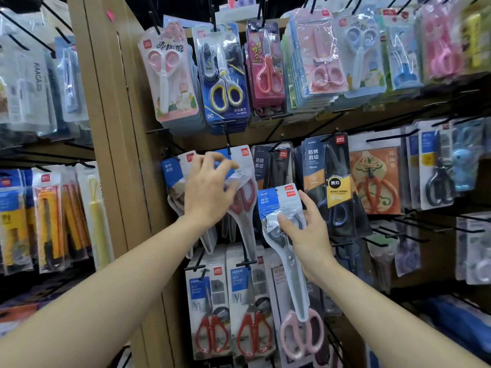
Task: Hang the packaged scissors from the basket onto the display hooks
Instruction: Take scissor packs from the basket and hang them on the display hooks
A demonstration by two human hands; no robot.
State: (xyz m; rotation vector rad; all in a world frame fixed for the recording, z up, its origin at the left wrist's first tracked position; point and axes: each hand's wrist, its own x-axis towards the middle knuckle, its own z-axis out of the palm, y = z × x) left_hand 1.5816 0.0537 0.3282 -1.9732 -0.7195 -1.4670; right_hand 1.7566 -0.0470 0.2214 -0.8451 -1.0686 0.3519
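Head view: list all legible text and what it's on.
"DC": blue scissors pack.
"HOME": bottom-row scissors packs.
"防锈剪切": black scissors pack.
"黑刃": its yellow label.
"锋利剪切": scissors pack in right hand.
"deli": red tag, hanging pack in left hand.
"KAAGA": white pack, ending unclear.
Fine print: too blurred.

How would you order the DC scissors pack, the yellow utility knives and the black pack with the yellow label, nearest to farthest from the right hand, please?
1. black pack with the yellow label, just above and right of the right hand.
2. DC scissors pack, upper row.
3. yellow utility knives, far-left rack.
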